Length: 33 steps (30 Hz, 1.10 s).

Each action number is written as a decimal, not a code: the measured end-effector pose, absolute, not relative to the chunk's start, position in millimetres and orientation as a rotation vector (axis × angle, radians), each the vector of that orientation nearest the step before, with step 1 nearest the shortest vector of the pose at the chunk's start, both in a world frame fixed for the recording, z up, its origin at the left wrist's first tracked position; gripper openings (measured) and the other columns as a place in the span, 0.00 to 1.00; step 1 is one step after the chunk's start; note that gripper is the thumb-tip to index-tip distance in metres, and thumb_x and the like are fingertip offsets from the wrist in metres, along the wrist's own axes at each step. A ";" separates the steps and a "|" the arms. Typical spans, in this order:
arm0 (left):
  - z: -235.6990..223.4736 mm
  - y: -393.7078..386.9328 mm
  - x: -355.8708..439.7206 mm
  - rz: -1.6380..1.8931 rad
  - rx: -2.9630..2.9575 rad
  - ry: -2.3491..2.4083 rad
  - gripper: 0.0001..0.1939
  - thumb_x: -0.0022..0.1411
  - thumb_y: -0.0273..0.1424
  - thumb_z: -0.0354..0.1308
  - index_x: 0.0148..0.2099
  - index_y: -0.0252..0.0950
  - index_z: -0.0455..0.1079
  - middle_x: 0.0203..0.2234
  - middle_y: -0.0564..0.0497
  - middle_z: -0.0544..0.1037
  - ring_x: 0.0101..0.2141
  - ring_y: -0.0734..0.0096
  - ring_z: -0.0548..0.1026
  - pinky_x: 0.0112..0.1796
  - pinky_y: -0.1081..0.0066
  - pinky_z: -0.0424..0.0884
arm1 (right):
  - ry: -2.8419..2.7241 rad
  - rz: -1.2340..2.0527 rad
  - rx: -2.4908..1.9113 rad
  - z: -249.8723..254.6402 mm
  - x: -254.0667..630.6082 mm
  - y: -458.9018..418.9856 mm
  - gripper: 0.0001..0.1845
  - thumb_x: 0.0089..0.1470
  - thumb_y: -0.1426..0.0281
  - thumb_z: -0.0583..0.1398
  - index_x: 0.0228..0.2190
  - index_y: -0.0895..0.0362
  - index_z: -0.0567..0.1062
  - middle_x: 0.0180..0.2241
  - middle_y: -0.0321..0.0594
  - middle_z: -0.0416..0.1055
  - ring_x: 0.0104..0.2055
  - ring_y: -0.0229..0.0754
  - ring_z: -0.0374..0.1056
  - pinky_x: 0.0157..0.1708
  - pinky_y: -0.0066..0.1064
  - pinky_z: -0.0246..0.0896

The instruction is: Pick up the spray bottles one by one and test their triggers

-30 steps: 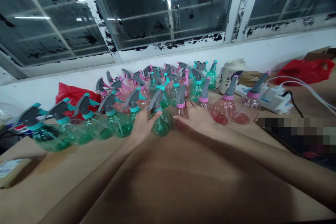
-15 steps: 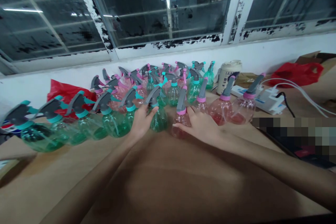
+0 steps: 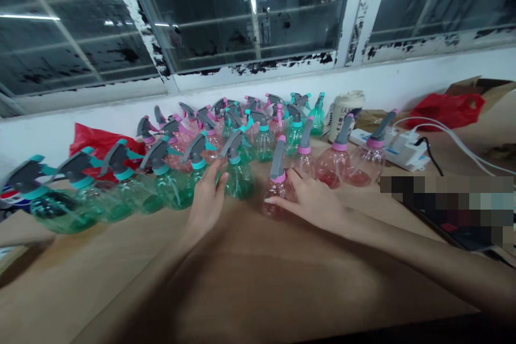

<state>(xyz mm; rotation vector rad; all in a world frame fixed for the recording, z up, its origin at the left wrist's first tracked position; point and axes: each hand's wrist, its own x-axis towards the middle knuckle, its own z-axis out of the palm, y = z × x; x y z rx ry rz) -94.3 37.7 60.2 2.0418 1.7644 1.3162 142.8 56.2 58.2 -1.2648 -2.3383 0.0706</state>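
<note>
Right hand: its thumb (image 3: pixel 277 202) lies across the front of the pink bottle and its fingers (image 3: pixel 295 176) are at the far side; the right hand (image 3: pixel 316 204) holds the bottle at its body, below the collar.
Left hand: the left hand (image 3: pixel 206 199) is partly spread, thumb and fingers a little apart, just beside the green bottle; whether it touches that bottle cannot be told.
Pink bottle: the pink bottle (image 3: pixel 279 190) stands on the surface (image 3: pixel 258 279), in the middle of the front line, with its grey lever up and a pink collar.
Green bottle: the green bottle (image 3: pixel 241 181) stands between the two hands, with a turquoise collar and a grey spray head.
Green row: more green bottles (image 3: pixel 173 188) run from the left hand toward the left edge of the surface.
Pink row: three pink bottles (image 3: pixel 334 165) stand beyond the right hand, toward the right edge.
Back group: mixed bottles (image 3: pixel 264 142), pink and green, crowd toward the far edge by the wall (image 3: pixel 387 75).
Far left: a red bag (image 3: pixel 102 142) lies behind the green row.
Far right: a lidded cup (image 3: pixel 345 115) stands near a white power strip (image 3: pixel 407 151) with cables (image 3: pixel 463 142); another red bag (image 3: pixel 447 111) lies by an open box (image 3: pixel 481 87).
</note>
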 end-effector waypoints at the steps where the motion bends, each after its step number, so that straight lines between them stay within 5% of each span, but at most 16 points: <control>1: 62.0 30.2 -92.5 1.306 2.041 1.756 0.19 0.66 0.33 0.46 0.58 0.39 0.57 0.56 0.43 0.65 0.56 0.59 0.63 0.55 0.54 0.58 | -2.338 0.089 -1.262 58.4 143.1 53.9 0.34 0.52 0.45 0.49 0.45 0.62 0.65 0.39 0.51 0.71 0.36 0.56 0.71 0.26 0.42 0.65; 7: 72.1 -17.7 -64.5 1.103 2.046 1.680 0.19 0.61 0.39 0.54 0.54 0.43 0.63 0.52 0.48 0.70 0.48 0.60 0.72 0.48 0.58 0.69 | -2.373 0.168 -1.197 59.6 144.0 30.1 0.31 0.51 0.46 0.52 0.41 0.61 0.67 0.39 0.49 0.70 0.37 0.54 0.70 0.29 0.42 0.65; 14: 82.7 -22.2 -22.9 1.061 2.063 1.481 0.37 0.53 0.38 0.62 0.62 0.42 0.51 0.56 0.44 0.65 0.53 0.54 0.66 0.52 0.52 0.62 | -2.474 0.307 -1.156 57.5 153.8 -7.7 0.35 0.47 0.52 0.60 0.53 0.56 0.60 0.46 0.48 0.69 0.37 0.53 0.71 0.29 0.43 0.67; 19: 83.5 -9.9 -4.5 1.116 1.957 1.346 0.26 0.55 0.37 0.60 0.55 0.40 0.60 0.38 0.48 0.75 0.36 0.63 0.75 0.38 0.64 0.71 | -2.491 0.330 -1.160 52.2 163.6 -18.1 0.38 0.46 0.55 0.61 0.55 0.57 0.59 0.45 0.52 0.70 0.33 0.55 0.72 0.27 0.46 0.67; 23: 77.9 -10.2 4.1 1.227 1.978 1.370 0.08 0.55 0.30 0.55 0.40 0.39 0.67 0.23 0.56 0.69 0.25 0.71 0.69 0.28 0.70 0.68 | -2.487 0.412 -1.040 47.6 172.9 -15.1 0.40 0.48 0.55 0.60 0.59 0.55 0.54 0.49 0.51 0.67 0.37 0.54 0.71 0.32 0.47 0.68; 33: 86.3 1.5 9.4 1.224 1.963 1.374 0.04 0.49 0.26 0.48 0.28 0.41 0.59 0.19 0.58 0.61 0.21 0.73 0.60 0.24 0.71 0.61 | -2.487 0.699 -0.872 41.2 193.9 16.6 0.36 0.53 0.55 0.56 0.60 0.48 0.52 0.56 0.43 0.62 0.53 0.49 0.63 0.50 0.44 0.61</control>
